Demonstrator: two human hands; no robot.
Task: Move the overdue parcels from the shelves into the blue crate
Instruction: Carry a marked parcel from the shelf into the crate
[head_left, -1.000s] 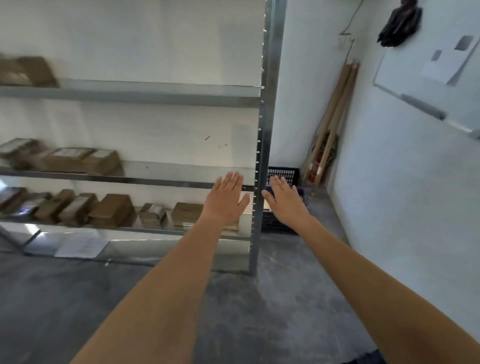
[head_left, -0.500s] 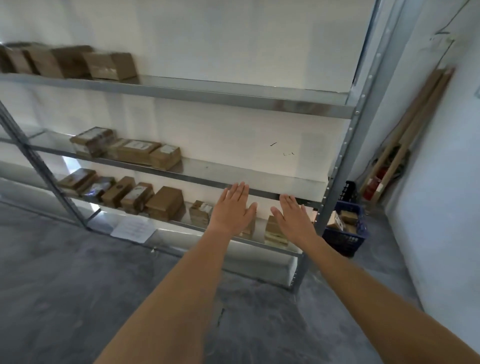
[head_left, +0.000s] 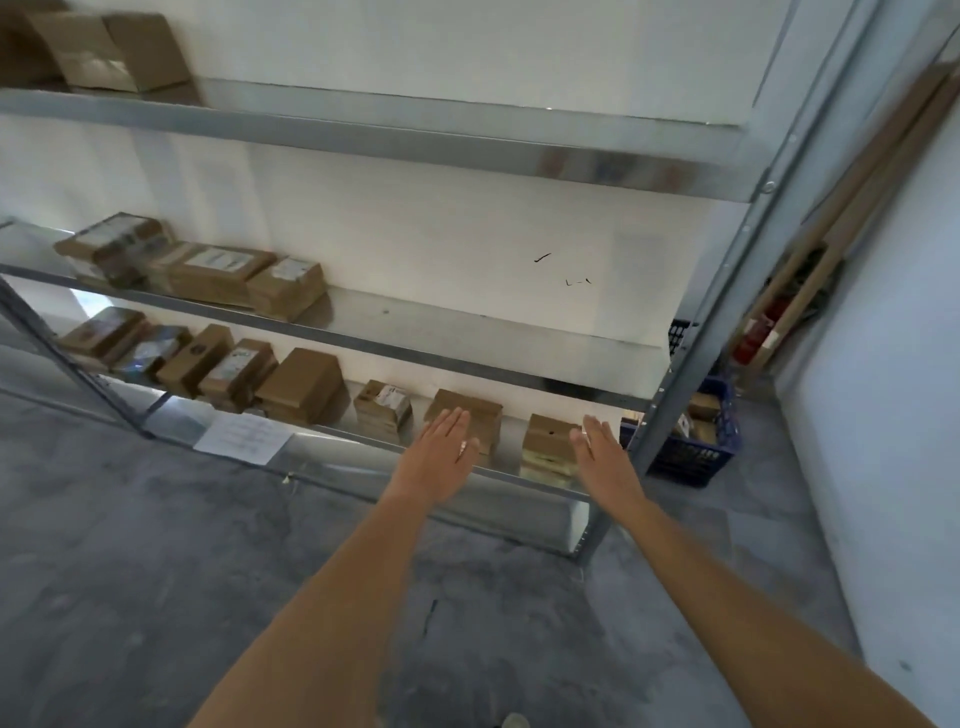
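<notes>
- reaching toward the lowest shelf (head_left: 363, 435), the left hand (head_left: 439, 460) and right hand (head_left: 602, 457) are both flat, fingers straight and close together, holding nothing.
- two brown parcels sit just ahead: one parcel (head_left: 470, 415) beyond the left hand, a smaller parcel (head_left: 545, 441) beside the right.
- the blue crate (head_left: 696, 457) stands on the floor past the steel upright (head_left: 691, 364), already holding parcels.
- risks: labels are too blurred to read, so a parcel not overdue might be taken; carrying round the post could knock one loose.
</notes>
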